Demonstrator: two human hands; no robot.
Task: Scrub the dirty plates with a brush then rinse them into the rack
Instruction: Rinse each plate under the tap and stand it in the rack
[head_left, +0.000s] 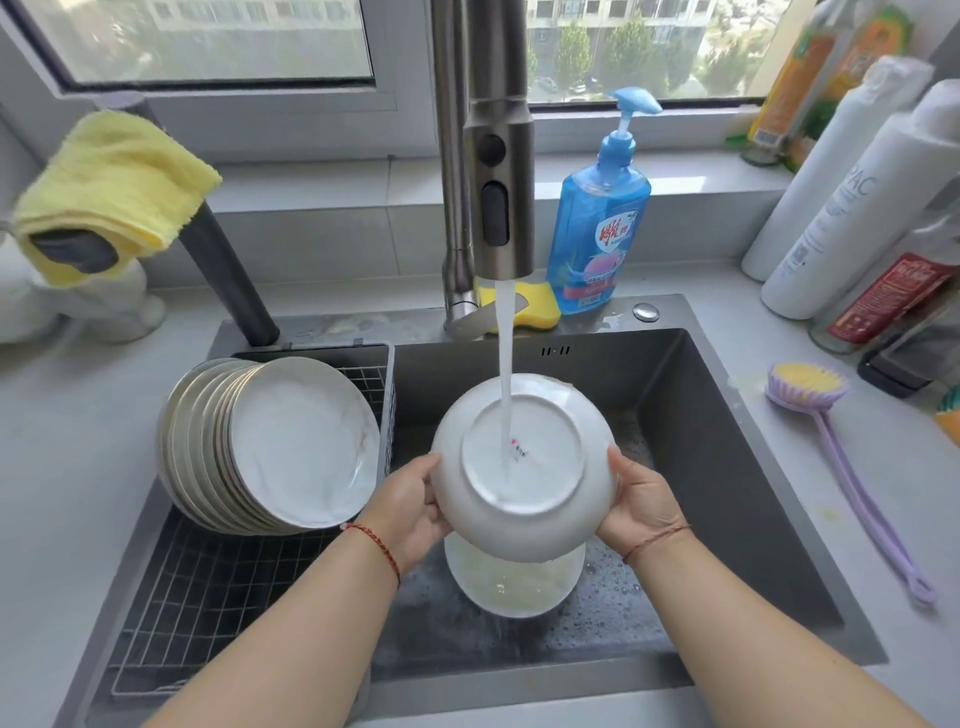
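Both hands' grips, left (410, 506) and right (641, 499), clasp upturned plate (522, 467) under faucet stream (504, 374)

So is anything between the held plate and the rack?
Nothing visible. Both hands, left and right, hold the plate under the water, and the rack lies directly to its left, with bare wire in front of the stacked plates.

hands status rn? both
Left hand: gripping the white plate by its left edge.
Right hand: gripping the same plate's right edge.
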